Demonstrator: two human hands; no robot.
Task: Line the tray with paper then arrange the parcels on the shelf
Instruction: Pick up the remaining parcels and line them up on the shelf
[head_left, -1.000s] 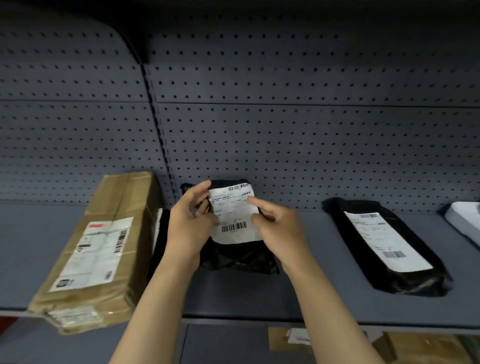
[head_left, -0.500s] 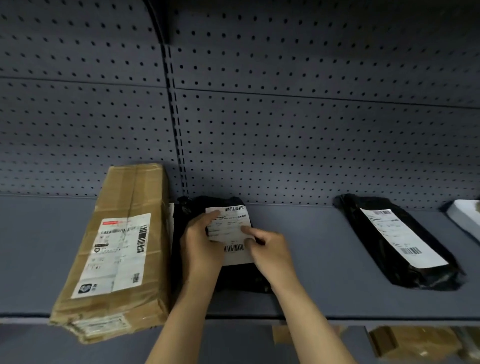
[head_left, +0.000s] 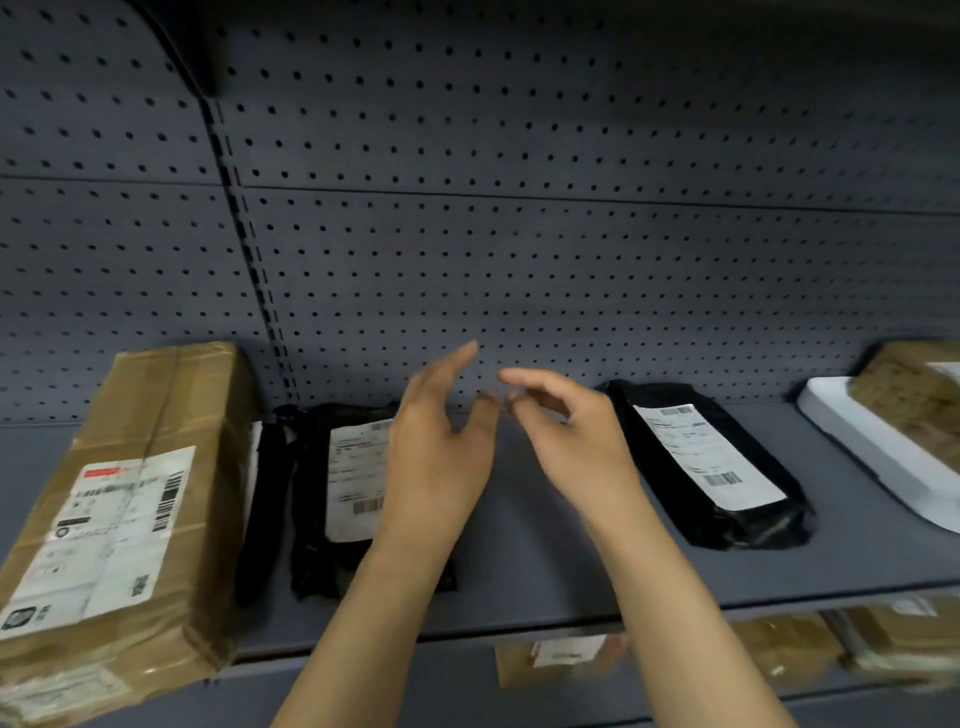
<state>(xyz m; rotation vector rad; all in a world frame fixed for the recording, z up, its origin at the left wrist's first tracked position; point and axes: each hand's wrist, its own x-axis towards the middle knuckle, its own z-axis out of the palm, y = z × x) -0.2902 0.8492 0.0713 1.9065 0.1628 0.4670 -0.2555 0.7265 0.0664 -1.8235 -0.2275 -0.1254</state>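
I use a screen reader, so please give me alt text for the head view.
Two empty hands, left hand and right hand, hover open above a grey shelf. Below the left lies a black parcel; a cardboard box sits at left, another black parcel at right.

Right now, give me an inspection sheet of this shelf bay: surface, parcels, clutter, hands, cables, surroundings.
Surface: grey shelf, bare strip between the two black bags.
Job's things: cardboard box at left, overhanging the front edge; black bag beside it, label up; second black bag to the right, label up; white tray at far right, holding something brown.
Clutter: nothing seen.
Hands: left hand and right hand both open, empty, above the shelf.
Cables: nothing seen.
Surroundings: pegboard back wall; more boxes on the shelf below.
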